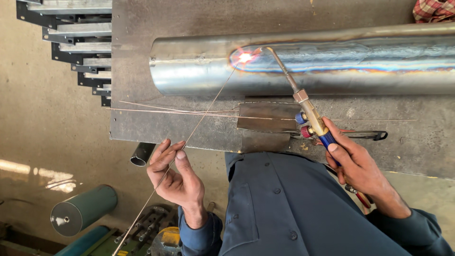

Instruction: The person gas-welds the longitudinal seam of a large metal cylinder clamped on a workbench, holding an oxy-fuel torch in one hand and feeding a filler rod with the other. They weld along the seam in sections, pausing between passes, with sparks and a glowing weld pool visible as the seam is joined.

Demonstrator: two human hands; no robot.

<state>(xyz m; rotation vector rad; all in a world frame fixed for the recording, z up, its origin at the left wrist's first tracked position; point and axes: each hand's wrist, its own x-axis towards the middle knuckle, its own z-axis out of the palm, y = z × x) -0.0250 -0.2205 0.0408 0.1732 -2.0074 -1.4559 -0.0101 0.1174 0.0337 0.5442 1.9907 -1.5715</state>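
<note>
Steel pipe (303,61) on metal workbench (142,28)

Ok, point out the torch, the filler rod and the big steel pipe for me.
Torch (310,113): head view, on its brass body above the valves.
Filler rod (204,114): head view, mid-length, between left hand and flame.
Steel pipe (199,71): head view, on its shiny left end.

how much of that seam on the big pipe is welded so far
Done: the seam on the pipe right of the flame shows a rippled bead with heat tint. In hand: the right hand holds the torch at the glowing spot while the left hand feeds the filler rod. Left: the short stretch toward the pipe's open end looks bare.
</note>
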